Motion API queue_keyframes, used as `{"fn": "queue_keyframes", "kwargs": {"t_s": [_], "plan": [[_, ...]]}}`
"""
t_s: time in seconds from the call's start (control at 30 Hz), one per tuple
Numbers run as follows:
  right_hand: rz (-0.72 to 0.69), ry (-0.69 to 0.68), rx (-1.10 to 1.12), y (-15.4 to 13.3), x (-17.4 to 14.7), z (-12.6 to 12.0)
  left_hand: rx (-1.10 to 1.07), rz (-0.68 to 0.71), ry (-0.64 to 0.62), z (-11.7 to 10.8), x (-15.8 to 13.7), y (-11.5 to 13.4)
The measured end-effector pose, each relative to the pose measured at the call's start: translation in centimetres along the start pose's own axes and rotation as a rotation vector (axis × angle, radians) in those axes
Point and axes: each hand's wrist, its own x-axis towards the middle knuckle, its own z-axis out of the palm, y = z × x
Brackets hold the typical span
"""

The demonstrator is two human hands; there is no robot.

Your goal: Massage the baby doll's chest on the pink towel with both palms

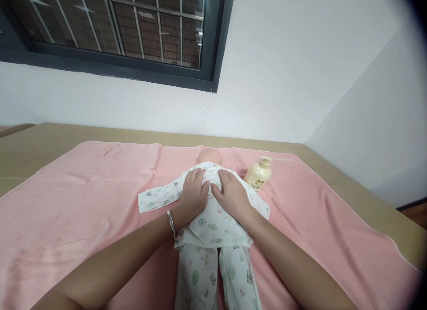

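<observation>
Head view: your 2 hands rest on the doll (216,227), which serves as the landmark for all positions below. The doll lies on the pink cloth (90,185), its head (210,156) at the far end and its 2 legs toward you.

Left hand (194,192): placed palm down on the left half of the doll's chest area. Right hand (232,194): placed palm down on the right half, level with the left. On both hands the fingers (192,174) are extended and lie close together, pointing toward the doll's head; they touch the shirt (213,239) without gripping it. Your 2 thumbs angle inward over the doll's midline, their tips near each other but apart. You cannot tell from this view how much pressure is applied.

The patterned white shirt covers the doll's torso. Its left sleeve (156,198) extends outward; the right sleeve (262,206) is partly covered by your right arm. Matching trousers (198,274) cover the legs.

Pump bottle (258,174): located just beside the doll's right shoulder, on the pink cloth, and tilted as seen here. Bracelet (171,224): worn on your left wrist, beside the doll's waist. Beyond the doll, the bench (167,138) meets the white wall (267,78); the barred window (167,34) is above.
</observation>
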Motion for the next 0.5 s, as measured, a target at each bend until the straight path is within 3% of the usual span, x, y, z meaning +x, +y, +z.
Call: {"fn": "queue_keyframes", "kwargs": {"t_s": [0.23,0.5], "plan": [[0.0,-0.037,0.004,0.3,0.6,-0.4,0.146,0.025,-0.037,-0.2,0.5,-0.1],[-0.096,-0.151,0.047,1.6,1.1,0.0,0.133,0.088,-0.146,-0.1,0.8,-0.8]]}}
